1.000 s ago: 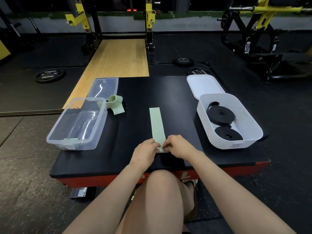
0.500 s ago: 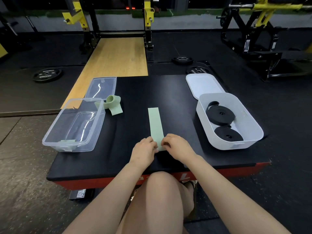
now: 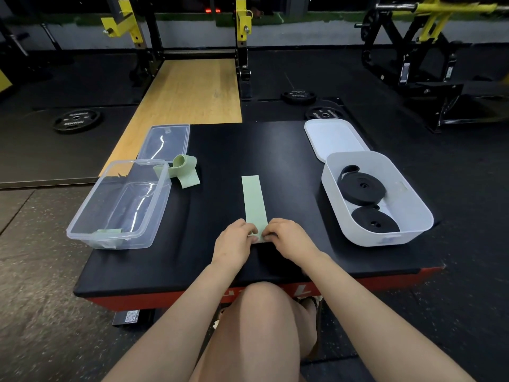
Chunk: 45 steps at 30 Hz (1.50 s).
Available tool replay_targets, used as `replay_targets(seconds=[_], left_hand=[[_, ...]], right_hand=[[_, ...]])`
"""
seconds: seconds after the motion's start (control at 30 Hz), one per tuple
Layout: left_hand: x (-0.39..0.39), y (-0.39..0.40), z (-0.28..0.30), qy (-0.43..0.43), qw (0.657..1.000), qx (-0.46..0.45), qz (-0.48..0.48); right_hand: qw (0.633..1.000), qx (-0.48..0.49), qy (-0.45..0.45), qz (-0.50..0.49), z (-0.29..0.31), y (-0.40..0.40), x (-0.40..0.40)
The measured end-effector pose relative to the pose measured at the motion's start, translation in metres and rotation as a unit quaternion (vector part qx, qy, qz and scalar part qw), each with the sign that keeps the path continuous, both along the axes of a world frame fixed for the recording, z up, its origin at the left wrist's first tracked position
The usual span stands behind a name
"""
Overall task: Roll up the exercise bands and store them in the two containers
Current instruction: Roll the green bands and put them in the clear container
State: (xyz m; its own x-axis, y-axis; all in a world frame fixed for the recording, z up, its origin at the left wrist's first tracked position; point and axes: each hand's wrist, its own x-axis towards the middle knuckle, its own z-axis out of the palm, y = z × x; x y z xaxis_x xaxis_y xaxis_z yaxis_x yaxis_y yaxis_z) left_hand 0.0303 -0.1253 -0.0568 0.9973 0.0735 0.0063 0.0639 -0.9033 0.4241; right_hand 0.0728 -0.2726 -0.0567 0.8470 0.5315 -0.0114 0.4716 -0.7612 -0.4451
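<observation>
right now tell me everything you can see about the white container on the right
The white container is an open, rounded-rectangle tub of matte, slightly translucent plastic, standing upright at the right side of the black padded platform. Inside lie two rolled black bands, one farther and larger, one nearer. Its white lid lies flat behind it, the tub's far corner resting over the lid's near edge. Neither hand touches it.
</observation>
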Motion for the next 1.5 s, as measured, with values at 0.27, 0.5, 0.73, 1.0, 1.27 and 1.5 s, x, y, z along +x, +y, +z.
replay_targets(seconds=[0.27, 0.5, 0.73, 1.0, 1.27, 1.5], left_hand=[[-0.007, -0.001, -0.012, -0.043, 0.999, 0.001, -0.028], [0.008, 0.001, -0.006, -0.008, 1.0, 0.024, -0.018], [0.019, 0.004, -0.003, 0.033, 0.999, -0.012, -0.009], [0.015, 0.005, -0.004, -0.01, 0.998, -0.056, 0.026], [0.012, 0.007, -0.011, -0.029, 0.999, -0.036, -0.002], [0.029, 0.009, -0.007, 0.011, 0.998, -0.051, 0.02]], right_hand=[[0.999, -0.006, 0.039, -0.037, -0.001, 0.006, 0.01], [0.998, 0.012, -0.037, -0.057, -0.001, 0.008, 0.007], [0.997, 0.035, -0.07, -0.02, -0.011, -0.001, -0.004], [0.998, 0.022, -0.033, -0.041, -0.007, 0.005, 0.007], [0.999, 0.005, 0.012, -0.051, -0.002, 0.009, 0.023], [0.997, 0.029, 0.0, -0.066, -0.003, 0.011, 0.03]])
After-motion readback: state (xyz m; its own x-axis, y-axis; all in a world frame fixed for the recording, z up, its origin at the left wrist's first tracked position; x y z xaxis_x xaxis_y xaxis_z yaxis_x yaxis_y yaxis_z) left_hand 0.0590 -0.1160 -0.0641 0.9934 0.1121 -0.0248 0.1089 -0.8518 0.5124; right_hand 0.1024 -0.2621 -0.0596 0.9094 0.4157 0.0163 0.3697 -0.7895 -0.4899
